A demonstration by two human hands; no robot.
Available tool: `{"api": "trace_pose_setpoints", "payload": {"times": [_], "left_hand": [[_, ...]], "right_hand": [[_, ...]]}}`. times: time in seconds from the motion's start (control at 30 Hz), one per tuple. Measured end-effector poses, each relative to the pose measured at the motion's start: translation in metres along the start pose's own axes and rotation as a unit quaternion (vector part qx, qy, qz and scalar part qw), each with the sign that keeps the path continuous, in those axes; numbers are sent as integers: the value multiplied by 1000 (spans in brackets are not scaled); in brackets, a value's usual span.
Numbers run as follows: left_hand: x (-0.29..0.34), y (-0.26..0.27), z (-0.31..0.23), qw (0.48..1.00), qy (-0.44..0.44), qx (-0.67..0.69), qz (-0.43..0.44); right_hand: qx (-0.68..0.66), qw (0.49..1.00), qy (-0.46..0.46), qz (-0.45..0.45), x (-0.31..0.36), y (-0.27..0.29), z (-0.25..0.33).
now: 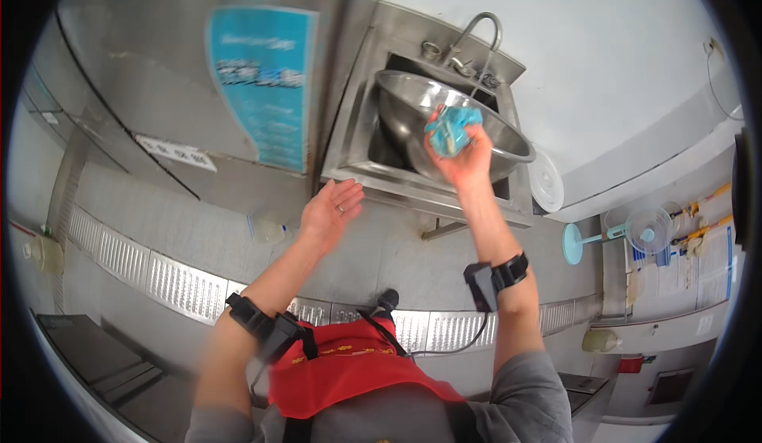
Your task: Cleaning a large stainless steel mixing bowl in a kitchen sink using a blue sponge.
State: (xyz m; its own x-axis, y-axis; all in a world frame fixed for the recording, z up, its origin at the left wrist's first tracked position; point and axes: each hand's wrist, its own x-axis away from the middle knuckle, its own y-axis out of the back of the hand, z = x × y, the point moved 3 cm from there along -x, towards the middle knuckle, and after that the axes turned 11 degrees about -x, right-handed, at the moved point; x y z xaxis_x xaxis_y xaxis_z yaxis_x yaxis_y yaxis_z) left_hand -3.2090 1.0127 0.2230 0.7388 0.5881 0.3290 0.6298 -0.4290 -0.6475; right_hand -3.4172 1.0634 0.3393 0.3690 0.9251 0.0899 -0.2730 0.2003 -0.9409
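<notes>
Right hand: grasping crumpled turquoise cloth-like bundle | Left hand: released, outstretched | Advised: keep any drips inside round silver metal bowl

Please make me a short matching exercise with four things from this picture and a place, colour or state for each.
1. Crumpled turquoise wad
2. Large metal bowl
3. Left hand
4. Apron

A. Red
B. Open, holding nothing
C. At the sink, silver-coloured
D. Held in the right hand

Right pairs: 1-D, 2-C, 3-B, 4-A.
</notes>
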Motion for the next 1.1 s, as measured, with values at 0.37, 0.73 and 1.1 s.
{"api": "trace_pose_setpoints", "payload": {"times": [0.37,0.73,1.1], "left_hand": [[-117,-163,47,976,-27,-205,-73],[-156,-197,74,951,-113,-191,-215],[-150,-266,133,873,-154,-172,-428]], "right_hand": [[386,917,-41,-86,-48,89,279],[633,761,-142,-3,-108,155,369],[666,341,-447,490,-148,188,354]]}}
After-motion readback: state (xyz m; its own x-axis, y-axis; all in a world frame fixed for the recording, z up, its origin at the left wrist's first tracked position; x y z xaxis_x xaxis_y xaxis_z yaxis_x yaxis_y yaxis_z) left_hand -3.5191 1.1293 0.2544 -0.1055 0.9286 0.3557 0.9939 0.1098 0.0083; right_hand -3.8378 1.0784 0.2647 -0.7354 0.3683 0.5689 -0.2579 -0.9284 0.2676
